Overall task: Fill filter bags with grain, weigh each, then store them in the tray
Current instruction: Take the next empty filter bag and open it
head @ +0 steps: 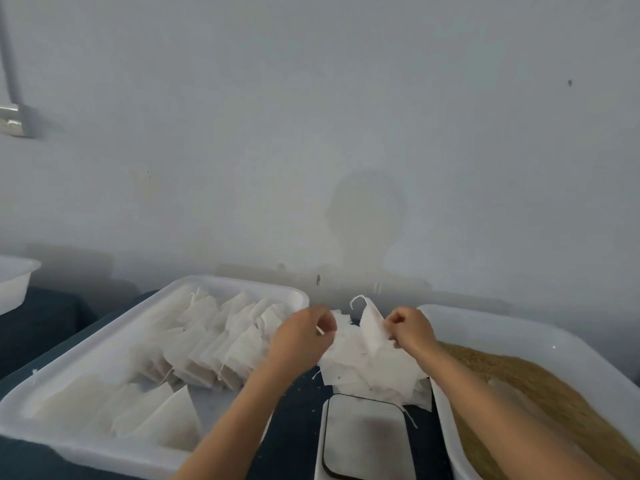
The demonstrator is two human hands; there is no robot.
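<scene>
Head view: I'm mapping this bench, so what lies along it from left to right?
Small white tub → tray of filled bags → pile of empty filter bags above the scale → tray of grain.

Both hands, left hand [304, 336] and right hand [410, 329], seemingly pinch one filter bag [372, 322] above loose bags

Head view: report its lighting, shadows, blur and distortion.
Head view: soft, flat light with a bluish haze; the person's shadow falls on the wall straight ahead, so light comes from behind; the whole frame is slightly soft, both hands, left hand and right hand, blurred at the empty filter bag; wide-angle bending curves the bag tray and grain tray; no harsh glare.
</scene>
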